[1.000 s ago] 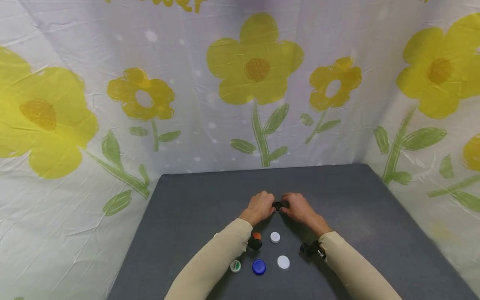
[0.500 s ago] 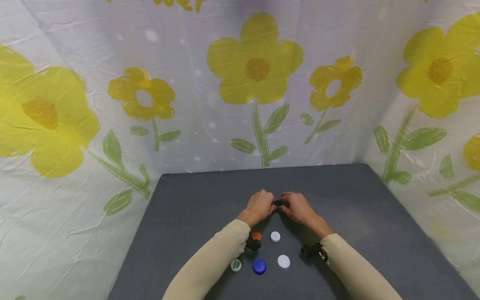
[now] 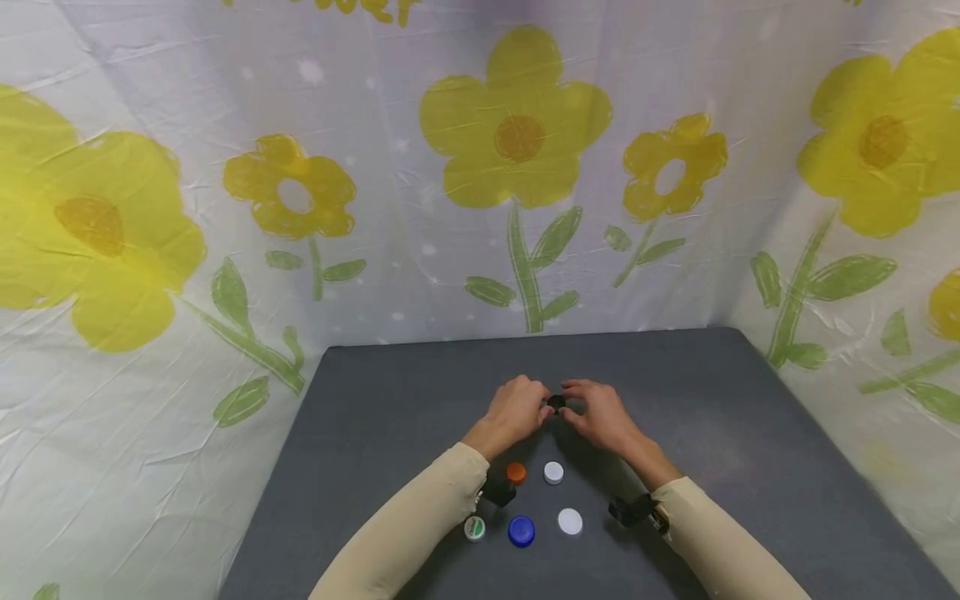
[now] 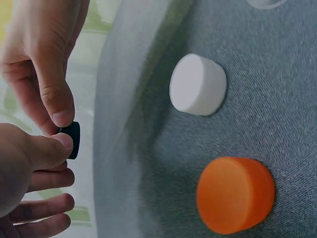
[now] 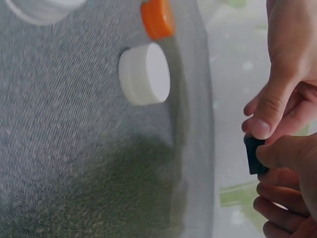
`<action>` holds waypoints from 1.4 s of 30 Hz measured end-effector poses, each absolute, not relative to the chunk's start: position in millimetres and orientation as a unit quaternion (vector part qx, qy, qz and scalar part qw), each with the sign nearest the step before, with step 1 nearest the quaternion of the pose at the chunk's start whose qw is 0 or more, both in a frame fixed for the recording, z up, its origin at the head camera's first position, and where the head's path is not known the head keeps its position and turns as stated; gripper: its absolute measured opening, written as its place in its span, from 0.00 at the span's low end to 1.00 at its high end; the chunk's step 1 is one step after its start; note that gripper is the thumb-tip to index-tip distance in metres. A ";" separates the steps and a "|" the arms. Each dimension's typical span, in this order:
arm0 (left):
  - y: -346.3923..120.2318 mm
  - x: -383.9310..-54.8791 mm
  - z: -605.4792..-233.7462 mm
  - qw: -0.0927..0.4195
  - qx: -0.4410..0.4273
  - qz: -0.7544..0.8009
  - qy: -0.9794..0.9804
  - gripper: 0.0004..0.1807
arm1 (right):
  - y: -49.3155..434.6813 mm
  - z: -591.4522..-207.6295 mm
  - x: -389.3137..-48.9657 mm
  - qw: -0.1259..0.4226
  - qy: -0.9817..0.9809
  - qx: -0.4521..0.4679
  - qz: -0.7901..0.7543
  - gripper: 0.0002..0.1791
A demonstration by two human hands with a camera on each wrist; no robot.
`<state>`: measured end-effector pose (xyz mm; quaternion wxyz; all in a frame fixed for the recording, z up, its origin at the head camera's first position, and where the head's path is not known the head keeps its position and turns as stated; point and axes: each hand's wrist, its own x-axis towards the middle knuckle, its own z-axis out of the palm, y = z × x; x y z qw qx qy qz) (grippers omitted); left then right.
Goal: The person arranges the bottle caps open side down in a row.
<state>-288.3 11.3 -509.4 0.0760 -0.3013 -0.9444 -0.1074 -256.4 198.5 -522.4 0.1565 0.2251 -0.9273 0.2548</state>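
A small black bottle cap (image 3: 557,402) is held between my two hands above the far middle of the table. My left hand (image 3: 516,410) pinches it from the left, and my right hand (image 3: 603,415) from the right. In the left wrist view my left thumb lies against the dark cap (image 4: 75,141), and my right thumb tip touches its upper end. In the right wrist view my right thumb overlaps the dark cap (image 5: 251,156), with the other right-hand fingers loosely curled behind. Nearest to the hands stand an orange cap (image 3: 515,472) and a white cap (image 3: 553,472).
A nearer row on the dark grey table (image 3: 420,383) has a white cap with a green mark (image 3: 474,528), a blue cap (image 3: 521,531) and a wider white cap (image 3: 570,522). A flower-printed curtain (image 3: 405,250) hangs behind the table and at its sides.
Both hands have shifted slightly away from me with the black cap between them. The wrists have spread a little, and more of the orange cap shows. The loose caps on the table stay put.
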 end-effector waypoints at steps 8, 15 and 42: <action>3.8 -275.2 -495.5 0.097 -0.325 -0.099 -0.936 0.08 | 198.1 -509.0 -242.4 0.153 -0.923 0.228 0.270 0.15; -4.1 -262.0 -484.0 0.116 -0.344 -0.098 -0.926 0.12 | 198.6 -497.5 -231.0 0.163 -0.914 0.243 0.282 0.15; -25.8 -232.6 -482.4 0.243 -0.415 -0.150 -0.864 0.11 | 200.3 -479.3 -209.2 0.087 -0.899 0.220 0.368 0.14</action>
